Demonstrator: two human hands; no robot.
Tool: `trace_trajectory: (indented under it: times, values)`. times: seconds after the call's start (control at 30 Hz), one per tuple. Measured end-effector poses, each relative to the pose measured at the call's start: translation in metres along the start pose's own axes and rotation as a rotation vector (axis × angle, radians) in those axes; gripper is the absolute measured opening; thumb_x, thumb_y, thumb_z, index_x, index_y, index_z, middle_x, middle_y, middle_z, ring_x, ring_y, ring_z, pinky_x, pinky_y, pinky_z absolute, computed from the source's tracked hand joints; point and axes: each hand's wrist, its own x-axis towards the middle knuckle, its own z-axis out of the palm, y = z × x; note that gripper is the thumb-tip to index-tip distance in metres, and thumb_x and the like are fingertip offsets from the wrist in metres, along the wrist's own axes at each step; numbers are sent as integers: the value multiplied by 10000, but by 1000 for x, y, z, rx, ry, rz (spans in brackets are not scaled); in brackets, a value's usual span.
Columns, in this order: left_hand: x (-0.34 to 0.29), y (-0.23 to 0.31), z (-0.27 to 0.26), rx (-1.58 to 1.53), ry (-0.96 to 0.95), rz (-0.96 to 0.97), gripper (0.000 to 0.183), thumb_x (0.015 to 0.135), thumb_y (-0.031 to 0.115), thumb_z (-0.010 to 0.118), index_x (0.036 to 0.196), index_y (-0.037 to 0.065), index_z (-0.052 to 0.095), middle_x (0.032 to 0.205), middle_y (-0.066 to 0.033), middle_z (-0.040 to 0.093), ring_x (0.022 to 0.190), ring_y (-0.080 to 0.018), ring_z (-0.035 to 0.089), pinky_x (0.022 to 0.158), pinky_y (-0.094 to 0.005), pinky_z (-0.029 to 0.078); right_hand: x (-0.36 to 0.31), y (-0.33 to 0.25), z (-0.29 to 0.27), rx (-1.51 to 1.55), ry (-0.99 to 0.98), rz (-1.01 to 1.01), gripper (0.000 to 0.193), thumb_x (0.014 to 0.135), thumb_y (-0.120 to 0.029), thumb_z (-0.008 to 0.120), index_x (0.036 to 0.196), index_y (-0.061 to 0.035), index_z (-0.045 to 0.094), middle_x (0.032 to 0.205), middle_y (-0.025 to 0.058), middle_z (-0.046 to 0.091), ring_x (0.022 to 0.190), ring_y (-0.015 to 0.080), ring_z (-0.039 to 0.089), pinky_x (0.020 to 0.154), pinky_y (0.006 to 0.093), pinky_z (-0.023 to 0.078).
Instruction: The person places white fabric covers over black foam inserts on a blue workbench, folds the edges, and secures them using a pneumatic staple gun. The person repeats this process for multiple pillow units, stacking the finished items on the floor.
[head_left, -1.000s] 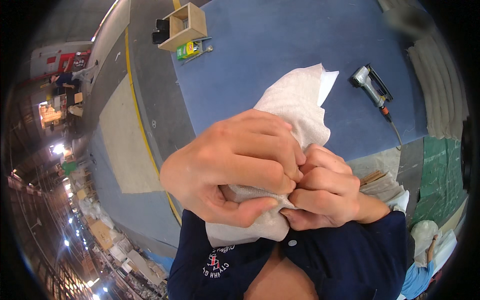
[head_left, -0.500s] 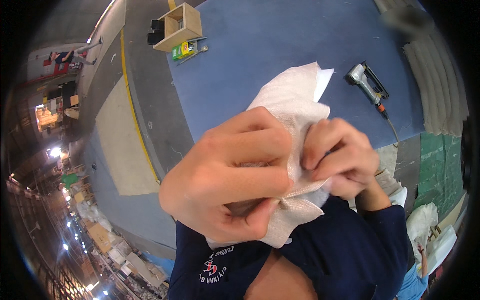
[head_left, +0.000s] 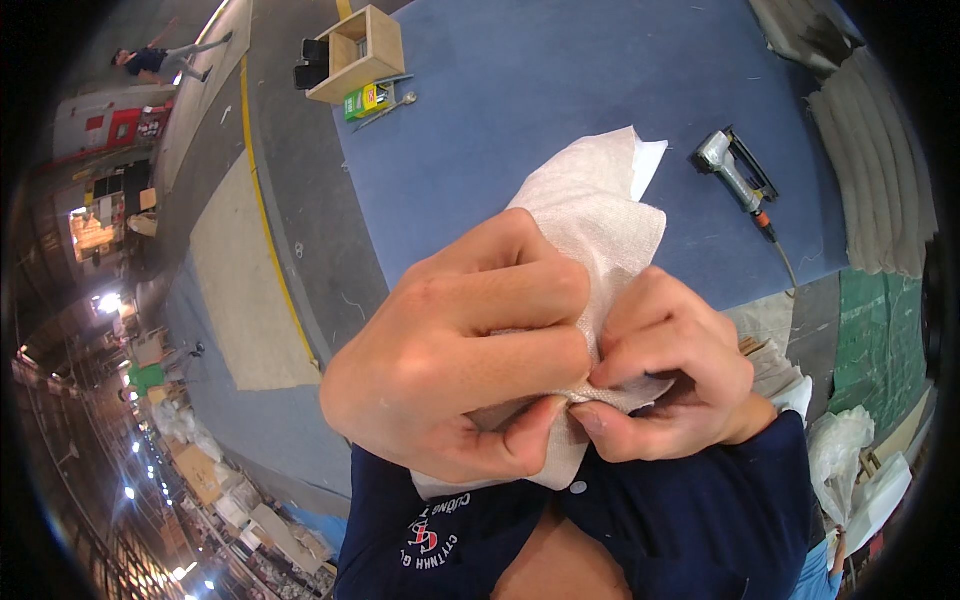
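Note:
A piece of off-white woven fabric (head_left: 590, 190) is bunched between my hands, close in front of my chest. My left hand (head_left: 460, 350) pinches a fold of it between thumb and fingers, the other fingers curled over the cloth. Right beside it, my right hand (head_left: 680, 370) grips the same fold with thumb and bent fingers, the two thumb tips almost meeting. A white layer (head_left: 648, 168) shows at the fabric's far edge. What lies inside the bundle is hidden.
On the blue table (head_left: 480, 90) lies a pneumatic stapler (head_left: 738, 170) with its hose. A wooden box (head_left: 365, 50), a green-yellow carton (head_left: 366, 102) and a metal tool (head_left: 390, 110) stand far left. Folded grey fabric (head_left: 870, 160) lines the right edge. A person (head_left: 165, 62) walks in the distance.
My right hand has come down and closer to my left, its thumb now pressing on the fold. My left hand has hardly moved. The distant person has walked on.

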Motion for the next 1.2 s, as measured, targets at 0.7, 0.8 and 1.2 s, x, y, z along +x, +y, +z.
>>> trace_trajectory:
  times: [0.7, 0.8, 1.2]
  values:
    - [-27, 15, -6, 205, 373, -301, 394, 666, 162, 782, 1028, 45, 679, 1054, -135, 579, 861, -280, 595, 858, -384, 527, 6, 49, 47, -123, 252, -468, 260, 669, 176, 784, 840, 36, 647, 725, 115, 617, 557, 214, 580, 488, 301, 452]
    - [-42, 40, -7, 337, 342, -546, 510, 828, 231, 774, 1256, -6, 628, 1147, -235, 658, 1021, -346, 692, 865, -403, 559, 17, 55, 51, -134, 220, -434, 271, 706, 146, 793, 864, 8, 623, 715, 98, 607, 555, 222, 577, 494, 314, 458]
    - [-51, 45, 25, 563, 597, -517, 506, 830, 237, 826, 1204, -42, 630, 966, -233, 736, 883, -343, 762, 761, -390, 580, 11, 51, 57, -122, 33, -367, 289, 756, 88, 777, 986, -18, 638, 767, 91, 570, 653, 254, 582, 593, 361, 479]
